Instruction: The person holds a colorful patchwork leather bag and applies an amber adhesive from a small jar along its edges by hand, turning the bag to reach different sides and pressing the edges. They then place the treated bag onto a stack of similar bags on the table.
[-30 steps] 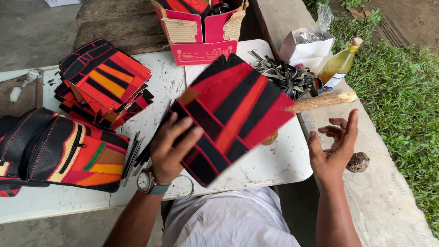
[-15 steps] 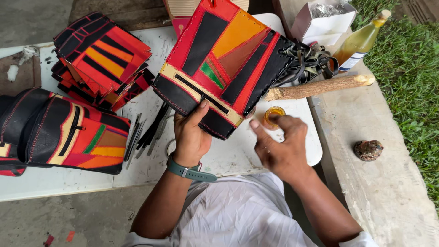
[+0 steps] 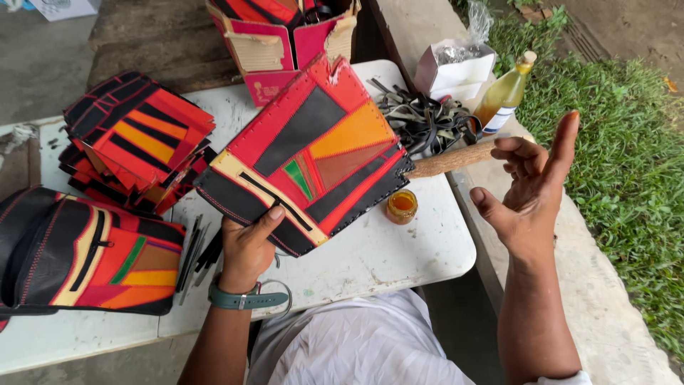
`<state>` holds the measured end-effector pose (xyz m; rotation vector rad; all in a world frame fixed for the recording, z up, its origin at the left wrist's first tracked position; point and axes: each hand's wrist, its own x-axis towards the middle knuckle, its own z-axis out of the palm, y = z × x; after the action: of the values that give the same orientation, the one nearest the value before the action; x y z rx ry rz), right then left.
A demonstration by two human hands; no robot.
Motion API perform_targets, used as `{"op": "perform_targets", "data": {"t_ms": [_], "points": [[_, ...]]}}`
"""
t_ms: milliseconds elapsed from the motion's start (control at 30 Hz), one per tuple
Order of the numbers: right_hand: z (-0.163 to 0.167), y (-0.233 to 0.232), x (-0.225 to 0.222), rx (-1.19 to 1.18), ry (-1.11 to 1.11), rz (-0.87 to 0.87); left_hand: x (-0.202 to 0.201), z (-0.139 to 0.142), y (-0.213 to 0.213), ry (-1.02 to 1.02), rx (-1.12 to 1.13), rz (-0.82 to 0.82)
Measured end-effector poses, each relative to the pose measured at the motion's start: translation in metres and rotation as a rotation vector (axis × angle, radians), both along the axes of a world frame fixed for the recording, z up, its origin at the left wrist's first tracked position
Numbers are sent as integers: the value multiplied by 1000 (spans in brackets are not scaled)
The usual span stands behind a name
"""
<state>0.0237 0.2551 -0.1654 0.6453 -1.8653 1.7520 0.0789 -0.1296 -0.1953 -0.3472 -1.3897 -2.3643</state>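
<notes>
My left hand [image 3: 247,246] grips the near edge of a patchwork leather panel [image 3: 313,150] in red, black, orange and green, held tilted above the white table [image 3: 370,260]. A green watch sits on that wrist. My right hand [image 3: 531,189] is raised to the right of the table, palm open, fingers spread, holding nothing. A small open jar of orange paste [image 3: 402,206] stands on the table just beyond the panel's right corner. A wooden handle [image 3: 456,158] sticks out from behind the panel.
A stack of similar panels [image 3: 135,142] lies at the left, with a finished bag [image 3: 78,253] near me. A torn pink carton [image 3: 285,43], black strips [image 3: 420,117], a white box [image 3: 456,68] and an oil bottle [image 3: 506,93] sit at the back. Grass lies to the right.
My right hand has lifted away from the small jar and opened out to the right. The panel has tipped down and slightly left in my left hand.
</notes>
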Motion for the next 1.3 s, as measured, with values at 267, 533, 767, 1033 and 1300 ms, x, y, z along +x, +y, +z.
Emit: {"op": "perform_targets", "data": {"t_ms": [267, 533, 767, 1033, 1300], "points": [[-14, -6, 0, -56, -91, -11, 1, -7, -10, -4, -23, 8], [-26, -8, 4, -45, -81, -63, -1, -5, -20, -2, -63, 48], [-38, -3, 3, -44, -106, -84, 5, 17, -22, 42, -600, 344], [-3, 19, -29, -260, -188, 123, 9, 72, -39, 986, -1667, 739], [108, -1, -41, 416, 188, 231, 12, 94, -19, 1326, -1813, 574]]}}
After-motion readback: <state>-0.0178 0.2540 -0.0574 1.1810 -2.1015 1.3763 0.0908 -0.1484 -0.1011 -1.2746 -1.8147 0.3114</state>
